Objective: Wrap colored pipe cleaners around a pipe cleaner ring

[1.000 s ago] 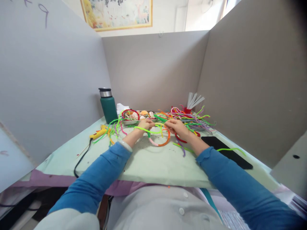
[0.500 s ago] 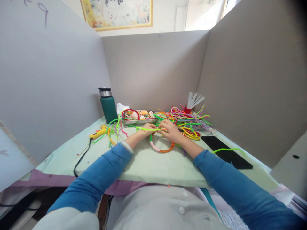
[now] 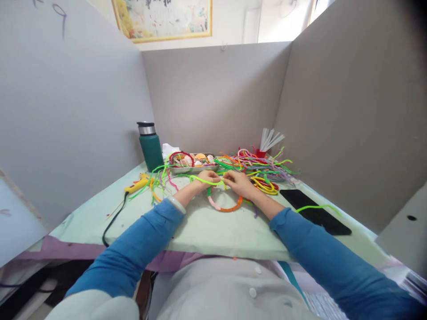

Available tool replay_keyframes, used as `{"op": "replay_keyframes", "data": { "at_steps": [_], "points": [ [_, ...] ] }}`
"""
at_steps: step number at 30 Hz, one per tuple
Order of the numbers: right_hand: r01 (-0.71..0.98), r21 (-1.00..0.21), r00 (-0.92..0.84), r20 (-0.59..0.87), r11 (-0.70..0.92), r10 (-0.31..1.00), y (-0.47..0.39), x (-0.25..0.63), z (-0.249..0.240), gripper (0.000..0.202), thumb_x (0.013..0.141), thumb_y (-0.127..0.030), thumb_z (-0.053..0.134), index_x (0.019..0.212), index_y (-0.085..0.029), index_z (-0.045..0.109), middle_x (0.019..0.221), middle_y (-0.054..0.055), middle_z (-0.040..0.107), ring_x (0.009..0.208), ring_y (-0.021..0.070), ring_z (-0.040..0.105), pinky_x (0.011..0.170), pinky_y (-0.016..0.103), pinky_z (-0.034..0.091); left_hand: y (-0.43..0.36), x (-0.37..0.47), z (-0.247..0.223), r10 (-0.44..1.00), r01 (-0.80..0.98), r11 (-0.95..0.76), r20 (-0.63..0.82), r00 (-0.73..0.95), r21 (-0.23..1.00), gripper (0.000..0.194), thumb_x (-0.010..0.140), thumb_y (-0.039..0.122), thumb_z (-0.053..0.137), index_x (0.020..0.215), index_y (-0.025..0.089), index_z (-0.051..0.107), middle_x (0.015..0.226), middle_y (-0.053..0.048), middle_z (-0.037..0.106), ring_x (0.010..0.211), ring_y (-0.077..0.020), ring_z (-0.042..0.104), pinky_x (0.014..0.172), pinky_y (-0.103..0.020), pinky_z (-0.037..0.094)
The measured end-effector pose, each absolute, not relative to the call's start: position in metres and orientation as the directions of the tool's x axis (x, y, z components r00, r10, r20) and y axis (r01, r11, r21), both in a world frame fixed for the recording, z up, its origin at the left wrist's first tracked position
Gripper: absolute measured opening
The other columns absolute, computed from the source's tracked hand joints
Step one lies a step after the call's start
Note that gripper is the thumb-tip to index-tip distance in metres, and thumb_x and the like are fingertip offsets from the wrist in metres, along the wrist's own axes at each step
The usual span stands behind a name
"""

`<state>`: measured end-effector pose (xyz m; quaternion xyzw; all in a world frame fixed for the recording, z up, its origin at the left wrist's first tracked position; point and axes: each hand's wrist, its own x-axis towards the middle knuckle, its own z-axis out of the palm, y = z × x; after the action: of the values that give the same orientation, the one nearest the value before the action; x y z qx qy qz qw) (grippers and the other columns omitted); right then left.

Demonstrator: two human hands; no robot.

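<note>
A ring [image 3: 231, 209] wrapped in green, pink and orange fuzzy sections stands in front of me, its upper part hidden by my fingers. My left hand [image 3: 209, 177] is closed at the ring's upper left. From there a yellow-green pipe cleaner [image 3: 200, 179] loops out over the back of that hand. My right hand [image 3: 237, 183] pinches at the ring's top, close to the left fingertips, where a short yellow-green end shows. Exactly which strand each finger presses is too small to make out.
Behind the hands lie a metal tray [image 3: 196, 169] of shells and a heap of pipe cleaners [image 3: 263, 164]. A green bottle [image 3: 151, 149] and a yellow glue gun [image 3: 138, 183] are on the left. At right lies a black phone-like slab [image 3: 316, 213]; white sticks [image 3: 269, 140] stand in a red cup.
My right fingers have shifted slightly and drawn down at the ring's top. A short yellow-green end now shows below the fingertips. The ring has barely moved.
</note>
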<state>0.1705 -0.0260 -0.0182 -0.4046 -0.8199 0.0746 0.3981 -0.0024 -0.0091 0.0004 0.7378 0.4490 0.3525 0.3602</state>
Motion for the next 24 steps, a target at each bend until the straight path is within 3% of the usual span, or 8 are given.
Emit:
{"op": "replay_keyframes", "data": {
  "at_steps": [6,11,17,24],
  "points": [
    [0.575,-0.492,-0.331,0.590,0.654,0.736,-0.024,0.170,-0.020,0.019,0.079,-0.032,0.049,0.083,-0.015,0.058,0.066,0.000,0.057,0.059,0.0103,0.048,0.053,0.021,0.032,0.003,-0.004,-0.009,0.889,0.410,-0.438,0.318,0.330,0.800,0.031,0.059,0.037,0.069,0.068,0.010,0.057,0.055,0.001,0.054,0.045,-0.0061,0.046,0.041,-0.017,0.035],
    [0.561,-0.523,-0.319,0.578,0.641,0.751,-0.023,0.171,-0.021,0.019,0.078,-0.030,0.048,0.084,-0.016,0.058,0.065,-0.001,0.056,0.057,0.0100,0.046,0.052,0.021,0.032,0.010,-0.004,-0.014,0.856,0.322,-0.460,0.317,0.408,0.828,0.028,0.064,0.035,0.065,0.071,0.009,0.056,0.055,0.002,0.054,0.046,-0.0056,0.047,0.042,-0.017,0.037],
    [0.539,-0.563,-0.299,0.567,0.626,0.768,-0.021,0.172,-0.021,0.019,0.077,-0.030,0.048,0.082,-0.016,0.058,0.066,-0.001,0.056,0.058,0.0100,0.046,0.053,0.021,0.033,0.010,-0.005,-0.013,0.842,0.333,-0.489,0.336,0.422,0.806,0.018,0.068,0.025,0.060,0.076,0.009,0.058,0.062,-0.001,0.059,0.047,-0.0063,0.050,0.043,-0.017,0.038],
    [0.433,-0.722,-0.327,0.433,0.540,0.840,-0.027,0.167,-0.017,0.022,0.076,-0.034,0.047,0.082,-0.015,0.058,0.067,-0.001,0.057,0.048,0.0071,0.044,0.046,0.019,0.033,0.012,-0.004,-0.015,0.837,0.346,-0.490,0.321,0.443,0.800,0.011,0.067,0.020,0.060,0.073,0.011,0.056,0.057,0.001,0.058,0.045,-0.0057,0.049,0.044,-0.016,0.038]
  ]
}}
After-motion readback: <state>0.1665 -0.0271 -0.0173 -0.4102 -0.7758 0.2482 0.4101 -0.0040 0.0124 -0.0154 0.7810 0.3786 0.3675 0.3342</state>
